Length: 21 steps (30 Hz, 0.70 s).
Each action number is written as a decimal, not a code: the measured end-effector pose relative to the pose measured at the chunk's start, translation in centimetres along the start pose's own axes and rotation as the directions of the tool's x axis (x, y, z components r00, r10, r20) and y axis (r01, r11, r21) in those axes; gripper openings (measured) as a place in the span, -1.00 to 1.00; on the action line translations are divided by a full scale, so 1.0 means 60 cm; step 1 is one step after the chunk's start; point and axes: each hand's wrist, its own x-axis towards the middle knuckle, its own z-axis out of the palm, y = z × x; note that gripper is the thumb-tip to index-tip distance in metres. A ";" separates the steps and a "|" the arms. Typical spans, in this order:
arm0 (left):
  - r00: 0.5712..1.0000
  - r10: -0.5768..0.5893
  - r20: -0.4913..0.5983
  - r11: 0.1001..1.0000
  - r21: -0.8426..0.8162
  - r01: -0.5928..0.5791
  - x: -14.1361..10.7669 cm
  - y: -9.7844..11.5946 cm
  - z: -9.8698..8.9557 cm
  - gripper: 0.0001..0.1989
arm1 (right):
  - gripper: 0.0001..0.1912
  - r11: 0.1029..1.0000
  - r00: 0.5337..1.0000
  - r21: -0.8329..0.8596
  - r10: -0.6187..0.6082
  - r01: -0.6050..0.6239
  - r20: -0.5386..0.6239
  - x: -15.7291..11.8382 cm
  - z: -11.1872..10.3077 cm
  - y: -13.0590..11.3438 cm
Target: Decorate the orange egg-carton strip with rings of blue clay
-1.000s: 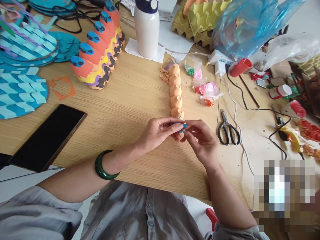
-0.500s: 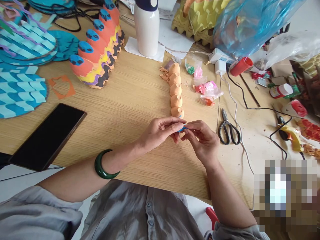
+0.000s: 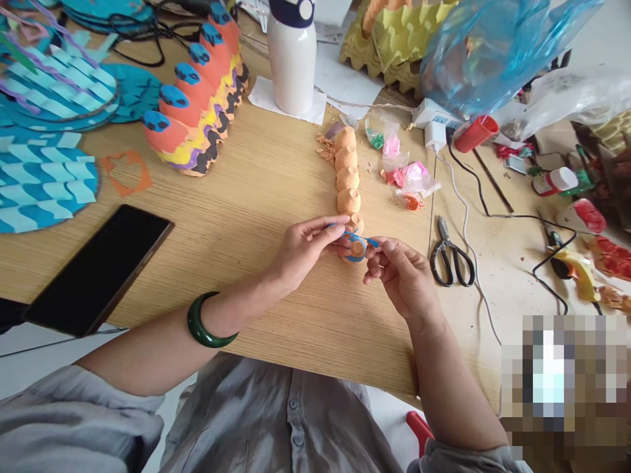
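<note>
A thin strand of blue modelling clay [image 3: 373,243] is stretched between my hands, with a thicker lump at its right end. My left hand [image 3: 308,248] pinches the left end between thumb and fingers. At the lump, my right hand [image 3: 401,272] closes its thumb and forefinger. Beneath the strand runs an egg-carton strip [image 3: 348,177], its row of bumps coated in pale orange. Around the nearest bump [image 3: 357,247] there is blue, partly hidden by my left fingers. Orange crumbs [image 3: 326,148] lie beside the strip's far end.
Black-handled scissors [image 3: 449,253] lie right of my right hand. Bagged coloured clay [image 3: 411,177] rests beyond them. At left are a phone [image 3: 98,269] and a painted carton piece [image 3: 194,98]. A white bottle [image 3: 293,66] stands behind; a power strip [image 3: 436,118] trails cables at right.
My hands have moved apart, drawing the blue clay into a thin strand. The nearest bump, covered before, now shows between them. The view has shifted slightly.
</note>
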 end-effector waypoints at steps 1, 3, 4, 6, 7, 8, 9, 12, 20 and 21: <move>0.999 -0.042 0.000 0.997 -0.059 0.042 0.002 0.002 0.001 -0.72 | -0.75 1.000 1.000 0.003 -0.015 0.015 -0.011 0.001 -0.001 0.000; 0.994 -0.106 0.002 0.984 -0.144 0.106 0.002 0.006 0.004 -0.74 | -0.78 0.998 0.998 -0.025 -0.060 0.059 -0.033 0.001 -0.003 0.001; 0.992 -0.129 -0.001 0.977 -0.174 0.127 0.002 0.009 0.006 -0.75 | -0.80 0.995 0.996 -0.049 -0.084 0.082 -0.040 0.000 -0.004 0.002; 0.985 -0.170 -0.006 0.961 -0.222 0.164 0.000 0.014 0.009 -0.75 | -0.83 0.989 0.992 -0.090 -0.119 0.115 -0.041 -0.002 -0.004 0.006; 0.982 -0.190 -0.003 0.952 -0.244 0.184 -0.001 0.016 0.010 -0.76 | -0.84 0.987 0.991 -0.103 -0.128 0.124 -0.032 -0.003 -0.004 0.007; 0.978 -0.210 0.006 0.943 -0.265 0.204 -0.002 0.018 0.011 -0.76 | -0.84 0.986 0.991 -0.110 -0.132 0.129 -0.019 -0.004 -0.004 0.009; 0.975 -0.223 0.017 0.934 -0.282 0.219 -0.003 0.019 0.012 -0.77 | -0.84 0.985 0.991 -0.115 -0.132 0.130 -0.007 -0.005 -0.004 0.010; 0.972 -0.225 0.062 0.931 -0.280 0.234 -0.004 0.020 0.014 -0.78 | -0.83 0.984 0.991 -0.117 -0.134 0.134 0.013 -0.005 -0.003 0.011; 0.976 -0.167 0.141 0.963 -0.188 0.193 -0.009 0.021 0.008 -0.70 | -0.79 0.990 0.994 -0.092 -0.107 0.107 0.000 -0.001 -0.003 0.007; 0.974 -0.176 0.144 0.960 -0.194 0.203 -0.008 0.022 0.006 -0.70 | -0.78 0.993 0.995 -0.069 -0.096 0.095 -0.005 -0.001 -0.004 0.006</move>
